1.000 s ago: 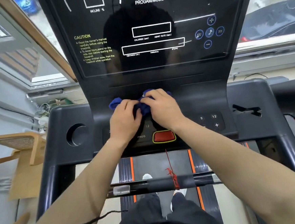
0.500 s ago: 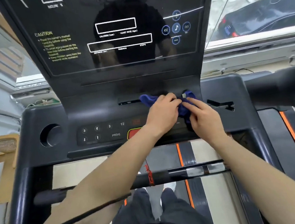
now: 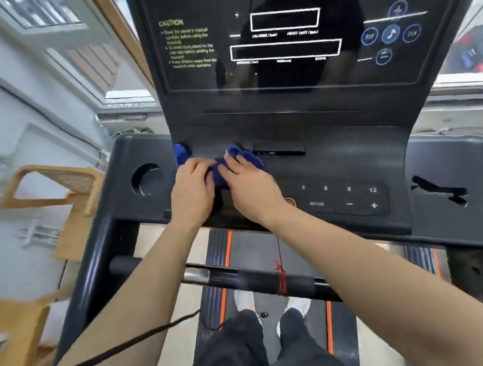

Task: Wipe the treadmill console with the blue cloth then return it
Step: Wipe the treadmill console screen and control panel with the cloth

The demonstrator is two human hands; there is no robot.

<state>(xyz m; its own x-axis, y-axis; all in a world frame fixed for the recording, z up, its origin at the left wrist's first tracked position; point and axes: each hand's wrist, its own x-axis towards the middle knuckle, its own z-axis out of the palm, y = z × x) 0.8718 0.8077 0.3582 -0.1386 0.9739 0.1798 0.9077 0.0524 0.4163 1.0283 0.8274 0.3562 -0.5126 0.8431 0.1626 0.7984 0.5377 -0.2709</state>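
Note:
The blue cloth [image 3: 248, 157] lies bunched on the left part of the black treadmill console [image 3: 348, 160], just below the upright display panel. My left hand [image 3: 192, 189] presses on the cloth's left half, and my right hand [image 3: 252, 190] presses on its right half, side by side. Cloth ends stick out past the fingers on both sides. The hands cover the left button group and most of the red stop button [image 3: 290, 202].
A round cup holder [image 3: 147, 179] sits left of the hands. Speed buttons [image 3: 348, 199] lie to the right, and a dark slot [image 3: 279, 151] sits just right of the cloth. A handlebar with a red cord [image 3: 281, 278] crosses below. A wooden chair [image 3: 52, 183] stands at left.
Both hands slid the cloth from the console's right side to its left side. A second ago they were near the middle.

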